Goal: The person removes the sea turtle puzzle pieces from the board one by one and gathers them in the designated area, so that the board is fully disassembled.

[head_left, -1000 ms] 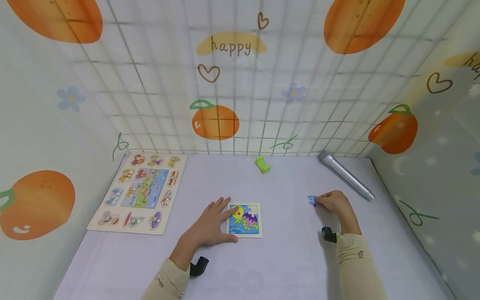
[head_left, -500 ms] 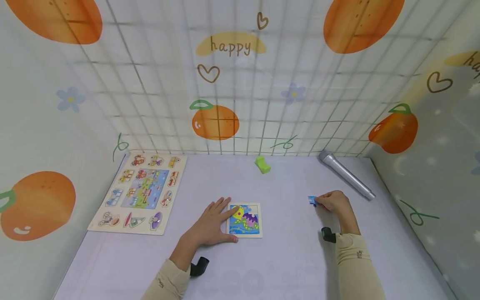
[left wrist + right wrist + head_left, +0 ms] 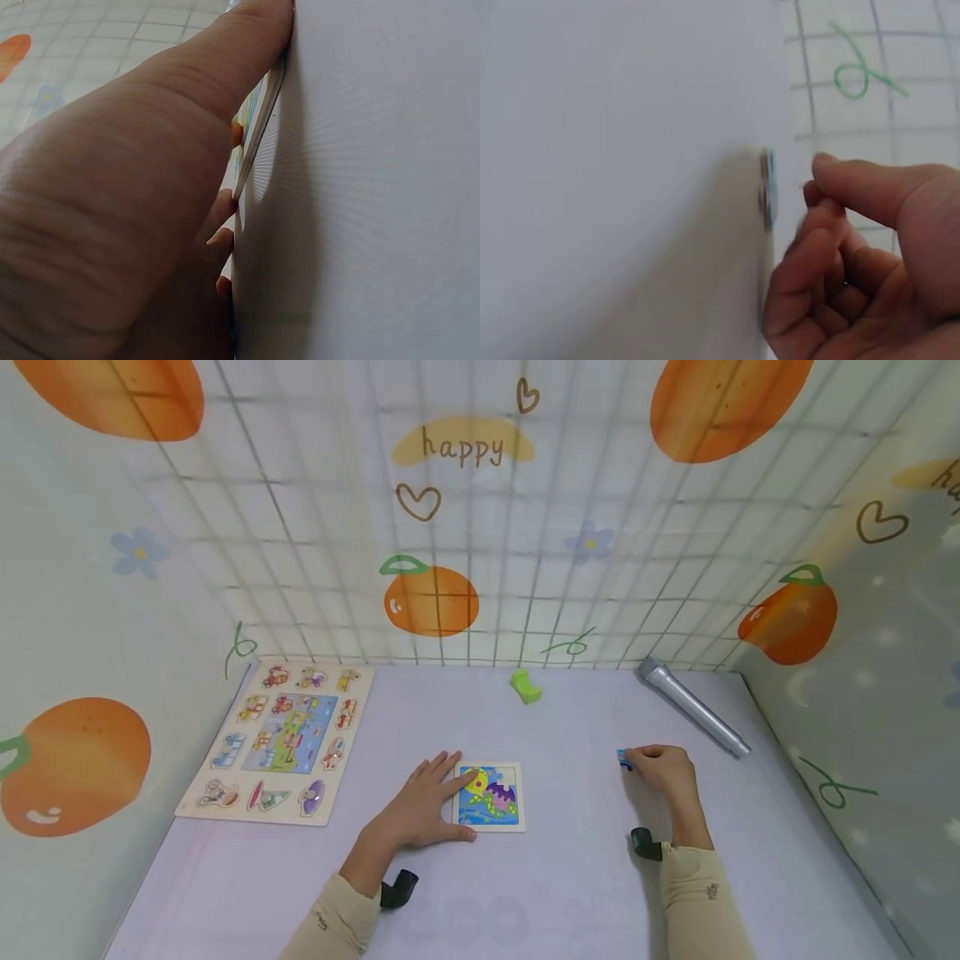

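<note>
My left hand [image 3: 427, 806] lies spread on the table, its index finger over the left side of a small framed jigsaw puzzle [image 3: 487, 821] and its thumb at the lower left corner. The picture is a yellow and purple turtle on blue; the upper right of the frame shows a bare recess. In the left wrist view the hand [image 3: 142, 150] hides most of the puzzle. My right hand [image 3: 667, 768] has curled fingers, tips right at a small blue puzzle piece [image 3: 622, 758], partly hidden. In the right wrist view the piece [image 3: 769, 189] shows edge-on beside the fingertips; I cannot tell whether they pinch it.
A large wooden picture board [image 3: 288, 735] with vehicle pieces lies at the left. At the back are a light green block [image 3: 526, 687] and a silver microphone [image 3: 693, 708] at the right. A printed curtain over a wire grid [image 3: 480, 535] stands behind the table.
My right hand has shifted slightly left over the blue puzzle piece and now covers more of it. The left hand and the framed puzzle stay in place.
</note>
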The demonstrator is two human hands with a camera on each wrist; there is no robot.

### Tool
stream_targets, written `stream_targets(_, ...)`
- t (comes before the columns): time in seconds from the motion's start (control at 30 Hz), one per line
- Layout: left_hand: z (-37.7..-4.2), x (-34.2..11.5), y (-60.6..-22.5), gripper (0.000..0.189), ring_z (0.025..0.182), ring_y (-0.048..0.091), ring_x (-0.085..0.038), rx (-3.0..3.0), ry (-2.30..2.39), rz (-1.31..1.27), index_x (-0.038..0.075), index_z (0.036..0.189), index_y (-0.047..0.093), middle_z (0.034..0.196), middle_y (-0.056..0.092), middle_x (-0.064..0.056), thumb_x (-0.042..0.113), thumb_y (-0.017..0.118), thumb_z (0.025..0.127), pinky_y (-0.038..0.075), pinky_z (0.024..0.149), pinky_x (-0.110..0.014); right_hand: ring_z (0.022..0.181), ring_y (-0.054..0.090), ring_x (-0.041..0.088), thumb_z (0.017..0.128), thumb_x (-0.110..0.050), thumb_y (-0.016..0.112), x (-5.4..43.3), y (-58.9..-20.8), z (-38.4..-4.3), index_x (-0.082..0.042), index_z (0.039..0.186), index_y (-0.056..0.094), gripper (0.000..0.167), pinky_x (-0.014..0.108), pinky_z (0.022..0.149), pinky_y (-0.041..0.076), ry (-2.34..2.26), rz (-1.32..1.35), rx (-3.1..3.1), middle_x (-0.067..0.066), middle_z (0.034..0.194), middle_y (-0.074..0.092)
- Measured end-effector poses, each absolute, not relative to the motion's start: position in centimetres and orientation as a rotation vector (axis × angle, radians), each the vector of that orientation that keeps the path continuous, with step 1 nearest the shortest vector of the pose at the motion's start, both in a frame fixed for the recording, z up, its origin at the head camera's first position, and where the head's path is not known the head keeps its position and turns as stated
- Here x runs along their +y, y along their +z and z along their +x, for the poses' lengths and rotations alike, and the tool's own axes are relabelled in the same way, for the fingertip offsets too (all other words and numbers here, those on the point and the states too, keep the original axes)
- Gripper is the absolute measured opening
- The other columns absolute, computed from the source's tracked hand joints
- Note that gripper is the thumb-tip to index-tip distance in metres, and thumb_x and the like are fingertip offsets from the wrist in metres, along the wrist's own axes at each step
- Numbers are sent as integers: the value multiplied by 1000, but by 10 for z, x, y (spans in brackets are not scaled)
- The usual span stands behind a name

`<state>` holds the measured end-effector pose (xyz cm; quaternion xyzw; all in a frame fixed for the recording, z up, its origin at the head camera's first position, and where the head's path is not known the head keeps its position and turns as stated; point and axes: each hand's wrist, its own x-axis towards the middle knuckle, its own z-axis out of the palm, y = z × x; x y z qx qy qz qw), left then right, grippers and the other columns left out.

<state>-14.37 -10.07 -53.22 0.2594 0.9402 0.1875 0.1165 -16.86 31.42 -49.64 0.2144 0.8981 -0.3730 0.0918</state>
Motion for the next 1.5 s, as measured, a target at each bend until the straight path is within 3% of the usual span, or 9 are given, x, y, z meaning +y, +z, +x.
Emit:
stream_targets(0.23,-143,-99,-535,99,161,11,-30,2762,559,764,29,159,37,173,18,-5,71,74,78,14,130,-54,85,64,17,94,-41,69,283,-494,-160,0,119,73,48,25,71,47,-1261,625,2668,6,89,75)
stream_targets(0.5,-141,-100,-532,102,161,11,-27,2755,570,723,29,160,35,173,18,-3,70,76,76,12,131,-52,72,60,12,94,-37,70,248,-494,-161,-1,113,76,41,26,65,46,-1362,533,2620,1,75,70)
stream_targets(1.07,-142,-99,-531,104,161,12,-27,2755,575,706,24,160,36,172,19,-3,70,77,75,13,131,-52,70,56,16,92,-35,73,187,-504,-158,-6,103,80,32,25,60,42,-1382,440,2548,-1,67,62)
stream_targets(1.4,-142,-100,-530,103,161,13,-27,2756,570,699,25,159,37,172,20,-3,71,76,75,14,130,-53,64,53,15,94,-31,71,156,-506,-154,-5,109,79,31,25,57,42,-1336,344,2541,3,70,60)
stream_targets(1.5,-142,-100,-530,103,161,13,-27,2755,566,699,25,159,37,172,20,-3,71,77,76,14,130,-53,69,56,17,95,-31,70,152,-508,-153,-6,109,79,30,26,58,44,-1311,324,2550,5,78,67)
